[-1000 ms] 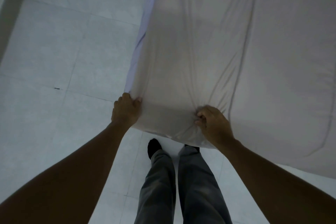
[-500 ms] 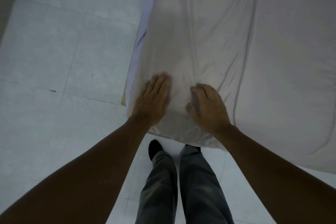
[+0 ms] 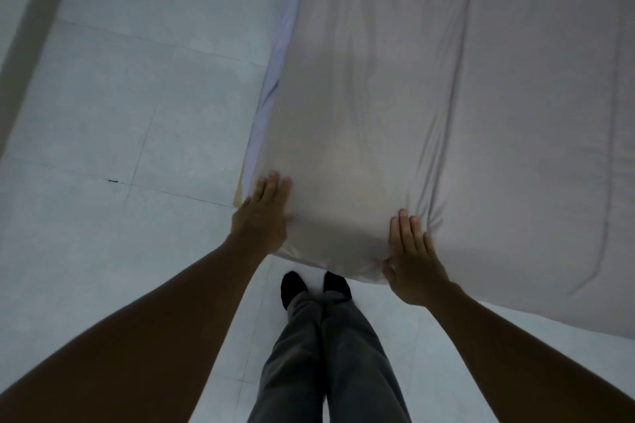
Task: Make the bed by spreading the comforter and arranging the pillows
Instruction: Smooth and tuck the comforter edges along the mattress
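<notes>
A pale grey-beige comforter (image 3: 446, 96) lies spread over the bed and fills the upper right of the head view, with long soft creases running away from me. My left hand (image 3: 263, 213) rests flat on its near left corner, fingers straight and apart. My right hand (image 3: 412, 257) lies flat on the near edge, a short way to the right, fingers extended. Neither hand grips the cloth. A strip of lilac sheet (image 3: 275, 79) shows along the bed's left side. No pillow is clearly in view.
Pale tiled floor (image 3: 137, 113) spreads to the left of the bed and under me. My legs in grey trousers with dark socks (image 3: 292, 285) stand right at the bed's near edge. A wall base (image 3: 31, 45) runs along the far left.
A second ago both hands clutched the comforter's near edge. They let go, flattened on the cloth, and have since slid apart toward the corner and along the edge.
</notes>
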`<state>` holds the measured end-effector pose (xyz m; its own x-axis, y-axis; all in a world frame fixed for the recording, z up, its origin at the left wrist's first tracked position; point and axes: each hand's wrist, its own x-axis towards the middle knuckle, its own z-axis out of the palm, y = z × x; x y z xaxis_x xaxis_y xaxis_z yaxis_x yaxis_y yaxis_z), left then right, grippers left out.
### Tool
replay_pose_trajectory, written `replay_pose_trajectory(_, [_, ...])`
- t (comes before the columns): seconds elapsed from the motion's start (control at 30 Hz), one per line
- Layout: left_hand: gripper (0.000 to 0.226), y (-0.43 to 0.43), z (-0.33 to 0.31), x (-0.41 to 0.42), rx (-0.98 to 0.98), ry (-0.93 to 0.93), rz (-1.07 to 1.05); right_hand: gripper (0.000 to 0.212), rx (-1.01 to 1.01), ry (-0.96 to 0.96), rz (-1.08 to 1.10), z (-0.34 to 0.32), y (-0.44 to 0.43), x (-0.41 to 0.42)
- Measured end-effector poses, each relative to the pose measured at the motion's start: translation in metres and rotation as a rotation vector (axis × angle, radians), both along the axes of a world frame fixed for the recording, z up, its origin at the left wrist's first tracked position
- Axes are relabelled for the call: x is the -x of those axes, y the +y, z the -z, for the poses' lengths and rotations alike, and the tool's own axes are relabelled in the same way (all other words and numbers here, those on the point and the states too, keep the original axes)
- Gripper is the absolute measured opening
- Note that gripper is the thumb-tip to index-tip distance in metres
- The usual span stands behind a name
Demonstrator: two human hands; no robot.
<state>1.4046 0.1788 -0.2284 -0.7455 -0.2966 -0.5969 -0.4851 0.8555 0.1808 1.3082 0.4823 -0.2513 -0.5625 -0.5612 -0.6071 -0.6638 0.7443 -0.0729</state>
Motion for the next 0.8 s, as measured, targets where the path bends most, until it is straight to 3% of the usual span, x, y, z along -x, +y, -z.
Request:
replay_pose_trajectory(0.13, [0.065,0.003,-0.045,-0.005,-0.108,-0.057,-0.084,0.09,-0.122,-0.188,0.031,-0.042,-0.014,-0.005])
replay_pose_trajectory(0.3, [0.059,0.008,-0.11,-0.006,-0.238,0.006,-0.137,0.074,0.085,-0.216,0.081,-0.106,-0.045,-0.004])
replay_pose_trajectory(0.57, [0.049,-0.047,-0.209,0.028,-0.326,0.156,-0.195,0.068,0.198,-0.224,0.054,-0.187,-0.132,0.03])
replay_pose_trajectory(0.8, [0.038,-0.159,-0.263,0.044,-0.504,0.339,-0.302,0.039,0.629,-0.124,0.339,-0.235,-0.249,0.042])
